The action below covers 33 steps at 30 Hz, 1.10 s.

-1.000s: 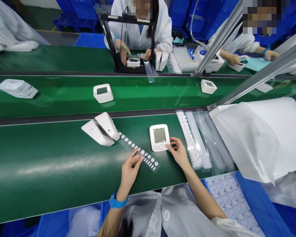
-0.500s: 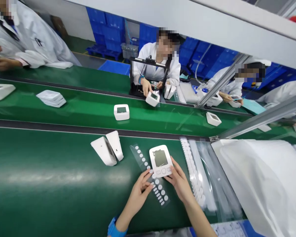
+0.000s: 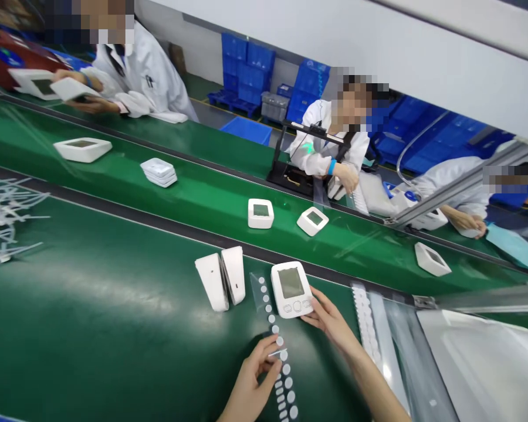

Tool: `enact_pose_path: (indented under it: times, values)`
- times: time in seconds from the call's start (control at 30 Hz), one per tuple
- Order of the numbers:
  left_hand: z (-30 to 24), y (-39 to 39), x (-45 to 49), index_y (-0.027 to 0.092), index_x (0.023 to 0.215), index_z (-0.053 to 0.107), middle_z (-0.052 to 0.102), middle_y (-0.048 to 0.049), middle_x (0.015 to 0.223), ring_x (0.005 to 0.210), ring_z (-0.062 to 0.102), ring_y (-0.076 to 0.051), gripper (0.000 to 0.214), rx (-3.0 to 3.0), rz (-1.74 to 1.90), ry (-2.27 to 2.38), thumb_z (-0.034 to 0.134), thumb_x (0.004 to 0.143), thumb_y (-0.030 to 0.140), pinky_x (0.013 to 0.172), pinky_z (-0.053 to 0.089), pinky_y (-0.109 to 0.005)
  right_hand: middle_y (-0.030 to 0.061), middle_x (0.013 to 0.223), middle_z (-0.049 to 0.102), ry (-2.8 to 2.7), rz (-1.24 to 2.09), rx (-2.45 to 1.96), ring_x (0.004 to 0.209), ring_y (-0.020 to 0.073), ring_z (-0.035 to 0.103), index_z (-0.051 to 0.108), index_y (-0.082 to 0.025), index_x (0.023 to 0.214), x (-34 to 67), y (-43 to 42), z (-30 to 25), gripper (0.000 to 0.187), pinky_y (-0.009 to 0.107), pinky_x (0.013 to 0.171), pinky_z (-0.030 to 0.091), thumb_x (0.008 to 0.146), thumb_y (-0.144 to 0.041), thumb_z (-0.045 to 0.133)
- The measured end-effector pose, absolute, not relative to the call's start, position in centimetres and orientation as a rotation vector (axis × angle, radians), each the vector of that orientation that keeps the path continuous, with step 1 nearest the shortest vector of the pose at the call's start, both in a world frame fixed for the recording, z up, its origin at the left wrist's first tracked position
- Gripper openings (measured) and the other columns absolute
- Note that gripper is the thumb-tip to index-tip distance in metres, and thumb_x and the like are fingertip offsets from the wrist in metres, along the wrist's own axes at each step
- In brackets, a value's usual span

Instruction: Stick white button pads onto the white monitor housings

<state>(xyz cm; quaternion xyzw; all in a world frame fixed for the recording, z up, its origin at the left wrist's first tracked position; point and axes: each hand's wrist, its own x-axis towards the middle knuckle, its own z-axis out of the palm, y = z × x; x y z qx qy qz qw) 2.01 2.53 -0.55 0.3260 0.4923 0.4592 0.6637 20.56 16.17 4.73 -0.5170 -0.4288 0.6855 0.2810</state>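
Note:
A white digital monitor [image 3: 291, 288], with a grey screen and three buttons, lies tilted in my right hand [image 3: 332, 323]; thumb and fingers grip its lower right corner. Beside it on the green table runs a clear strip of round and oval white stickers [image 3: 286, 369]. Over the middle of this strip is my left hand [image 3: 257, 375], thumb and fingers brought together in a pinch. A thin white piece [image 3: 277, 353], seen edge-on, shows at the fingertips. Left of the strip, two more white monitors [image 3: 220, 278] stand on edge, side by side.
Beyond the dark rail, a green conveyor [image 3: 202, 196] carries several white devices, including one monitor [image 3: 312, 221]. Clear sheets and a strip of white pads [image 3: 366, 322] lie right, by a large white bag [image 3: 488, 351]. White ties [image 3: 9, 217] pile up left. Co-workers in white coats sit opposite.
My left hand has moved down the sticker strip, away from the monitor, and a thin white piece now shows at its fingertips. A co-worker's monitor now sits on the conveyor. The view has shifted left.

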Motion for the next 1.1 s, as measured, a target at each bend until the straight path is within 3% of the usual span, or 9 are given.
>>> enact_pose_path:
  times: [0.2,0.3,0.4,0.53,0.7,0.8,0.93,1.03,1.1]
  values:
    - [-0.5,2.4,1.1,0.024,0.124,0.060,0.066,-0.0116,0.123,0.105,0.065,-0.024,0.042,0.780,1.063,1.131,0.060,0.086,0.042,0.091,0.051,-0.032,0.0053,0.079,0.071,-1.958,1.605,-1.452,0.069,0.0197,0.068,0.067,-0.020,0.101,18.9,20.0,6.6,0.048,0.035,0.067,0.054,0.088,-0.061,0.047]
    - [-0.3,2.3,1.0,0.025,0.124,0.059,0.065,-0.0110,0.124,0.105,0.065,-0.023,0.040,0.803,1.059,1.145,0.059,0.087,0.040,0.092,0.050,-0.032,0.0054,0.069,0.069,-2.198,1.292,-1.512,0.062,0.0209,0.066,0.066,-0.019,0.080,16.5,23.6,8.3,0.048,0.035,0.063,0.051,0.088,-0.063,0.046]
    - [-0.1,2.4,1.0,0.024,0.123,0.060,0.066,-0.0114,0.123,0.107,0.064,-0.024,0.039,0.813,1.083,1.134,0.059,0.087,0.039,0.091,0.051,-0.033,0.0116,0.085,0.070,-2.262,0.747,-1.583,0.078,0.0273,0.067,0.065,-0.019,0.099,12.3,28.2,9.0,0.052,0.039,0.073,0.049,0.086,-0.066,0.047]
    - [0.3,2.8,1.0,0.021,0.117,0.062,0.069,-0.0120,0.116,0.103,0.066,-0.025,0.038,0.815,1.131,1.108,0.062,0.085,0.041,0.087,0.052,-0.033,0.0279,0.124,0.055,-2.254,0.301,-1.866,0.116,0.0419,0.050,0.040,-0.010,0.139,5.2,33.3,8.0,0.092,0.053,0.092,0.040,0.076,-0.077,0.049]
    - [0.9,1.2,0.3,0.019,0.110,0.066,0.072,-0.0127,0.108,0.098,0.068,-0.025,0.038,0.783,1.190,1.070,0.066,0.082,0.045,0.082,0.053,-0.032,0.0338,0.145,0.027,-2.138,0.617,-2.105,0.132,0.0464,0.031,0.021,-0.006,0.148,0.7,36.2,8.1,0.113,0.059,0.100,0.030,0.065,-0.066,0.070]
    - [1.0,-1.6,-0.7,0.020,0.105,0.068,0.073,-0.0130,0.105,0.101,0.067,-0.026,0.039,0.699,1.236,1.069,0.069,0.078,0.048,0.079,0.053,-0.031,0.0317,0.142,0.034,-2.109,0.823,-2.019,0.127,0.0414,0.042,0.028,-0.005,0.144,3.2,36.6,9.7,0.099,0.054,0.099,0.037,0.069,-0.055,0.070]
    - [0.8,-4.4,-2.3,0.021,0.102,0.070,0.074,-0.0127,0.103,0.100,0.068,-0.028,0.045,0.617,1.273,1.230,0.071,0.072,0.055,0.080,0.053,-0.032,0.0152,0.126,0.058,-2.091,1.157,-1.772,0.100,0.0265,0.063,0.040,-0.017,0.139,10.9,33.3,12.1,0.074,0.040,0.084,0.052,0.076,-0.046,0.064]
    - [0.6,-4.3,-3.2,0.020,0.103,0.070,0.074,-0.0129,0.104,0.095,0.069,-0.028,0.047,0.644,1.252,1.278,0.071,0.072,0.056,0.079,0.054,-0.032,0.0122,0.139,0.048,-2.319,1.383,-1.198,0.118,0.0267,0.054,0.034,-0.020,0.143,16.6,26.7,13.0,0.091,0.043,0.098,0.045,0.062,-0.032,0.075]
    - [0.5,-3.5,-3.6,0.019,0.103,0.069,0.074,-0.0130,0.105,0.092,0.070,-0.027,0.045,0.697,1.230,1.270,0.070,0.074,0.054,0.077,0.054,-0.032,0.0122,0.145,0.040,-2.593,1.260,-0.913,0.130,0.0299,0.041,0.032,-0.021,0.146,19.4,21.3,12.7,0.100,0.048,0.108,0.033,0.056,-0.021,0.076]
